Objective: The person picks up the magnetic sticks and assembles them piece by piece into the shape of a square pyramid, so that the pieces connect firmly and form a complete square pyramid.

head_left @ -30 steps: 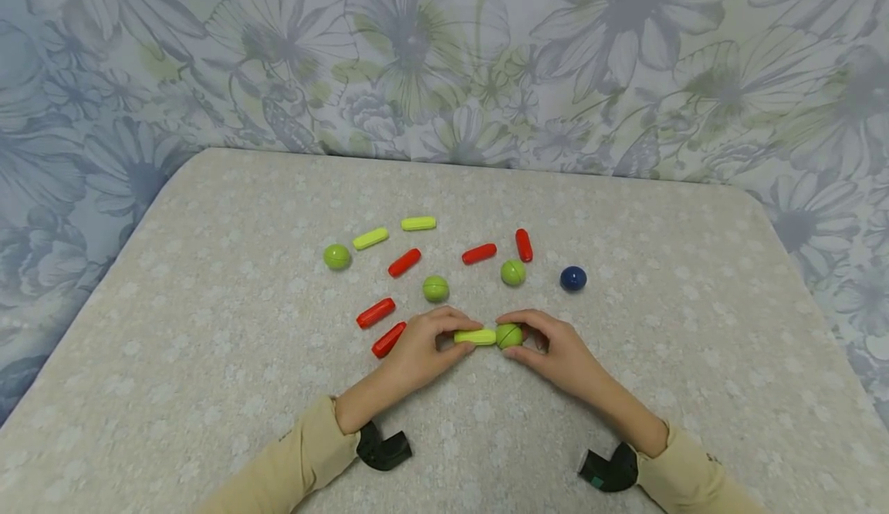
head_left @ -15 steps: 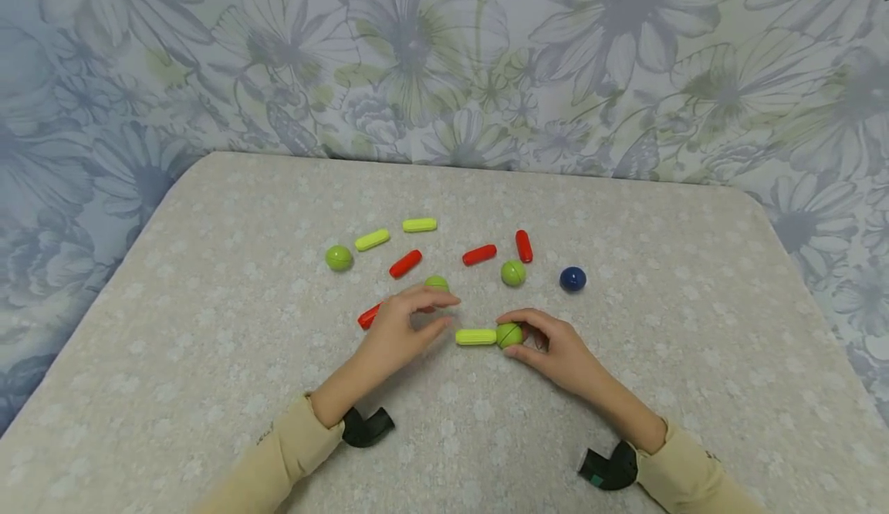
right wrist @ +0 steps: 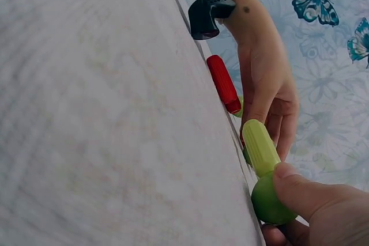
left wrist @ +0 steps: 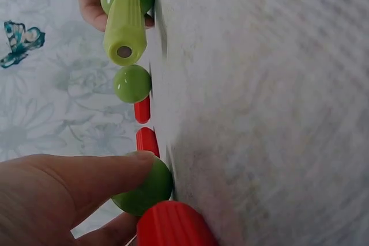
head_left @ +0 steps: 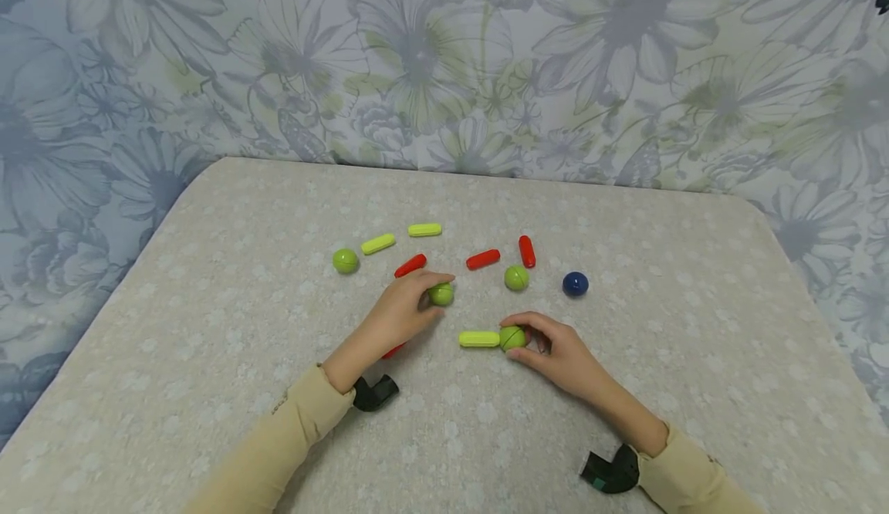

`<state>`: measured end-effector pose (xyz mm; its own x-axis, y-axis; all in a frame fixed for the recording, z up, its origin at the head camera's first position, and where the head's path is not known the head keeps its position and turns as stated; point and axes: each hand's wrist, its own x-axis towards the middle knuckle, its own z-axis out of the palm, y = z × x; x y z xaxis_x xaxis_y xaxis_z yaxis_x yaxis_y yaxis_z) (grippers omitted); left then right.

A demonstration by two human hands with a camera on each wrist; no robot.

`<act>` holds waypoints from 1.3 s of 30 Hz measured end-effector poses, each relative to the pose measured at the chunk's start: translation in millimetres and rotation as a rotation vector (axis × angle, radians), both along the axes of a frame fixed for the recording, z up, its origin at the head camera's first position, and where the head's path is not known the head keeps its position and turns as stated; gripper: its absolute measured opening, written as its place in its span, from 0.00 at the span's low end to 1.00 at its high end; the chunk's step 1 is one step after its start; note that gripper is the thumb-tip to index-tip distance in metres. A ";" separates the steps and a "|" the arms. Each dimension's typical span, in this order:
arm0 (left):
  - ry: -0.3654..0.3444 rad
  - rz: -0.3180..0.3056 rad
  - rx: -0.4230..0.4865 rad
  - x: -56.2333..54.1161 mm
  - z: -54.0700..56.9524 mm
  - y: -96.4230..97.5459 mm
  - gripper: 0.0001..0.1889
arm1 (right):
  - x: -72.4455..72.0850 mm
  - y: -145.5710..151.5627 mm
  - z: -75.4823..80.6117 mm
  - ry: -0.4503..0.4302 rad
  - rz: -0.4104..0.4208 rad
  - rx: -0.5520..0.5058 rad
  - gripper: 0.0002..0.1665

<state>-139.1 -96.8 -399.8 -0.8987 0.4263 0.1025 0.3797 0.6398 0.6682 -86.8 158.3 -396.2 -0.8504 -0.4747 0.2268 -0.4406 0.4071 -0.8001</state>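
Note:
My left hand (head_left: 400, 307) has thumb and fingers around a green ball (head_left: 441, 295) on the table; in the left wrist view the thumb (left wrist: 135, 168) lies against it. My right hand (head_left: 559, 348) pinches another green ball (head_left: 512, 339). A yellow-green ribbed rod (head_left: 479, 339) is joined end-on to that ball and points left, its free end showing a round metal disc in the left wrist view. A bit of red shows behind the right-hand ball, mostly hidden by the fingers. One red rod (head_left: 393, 350) is partly covered by my left forearm.
Beyond the hands lie red rods (head_left: 482, 259), two yellow-green rods (head_left: 378, 244), a green ball (head_left: 345, 261) at left, another green ball (head_left: 516, 278) and a dark blue ball (head_left: 575, 284) at right. A flowered cloth covers the table (head_left: 660, 267), with a floral backdrop behind it.
My left hand has let go of the yellow-green rod, moved away to the left and taken hold of a green ball. My right hand has stayed on its ball.

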 end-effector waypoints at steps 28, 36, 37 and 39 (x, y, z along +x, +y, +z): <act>-0.126 0.005 0.215 42.3 8.0 -7.5 0.18 | -6.5 1.6 -1.0 -0.046 -0.021 0.003 0.18; -0.078 0.036 0.152 45.4 1.1 7.6 0.17 | -14.7 14.0 -31.0 -0.078 -0.045 -0.004 0.20; -0.073 0.044 0.148 46.0 0.6 8.7 0.18 | -14.6 14.5 -31.7 -0.075 -0.046 -0.009 0.19; -0.066 0.057 0.141 47.4 -1.3 9.8 0.18 | -14.2 15.1 -32.5 -0.067 -0.049 -0.017 0.19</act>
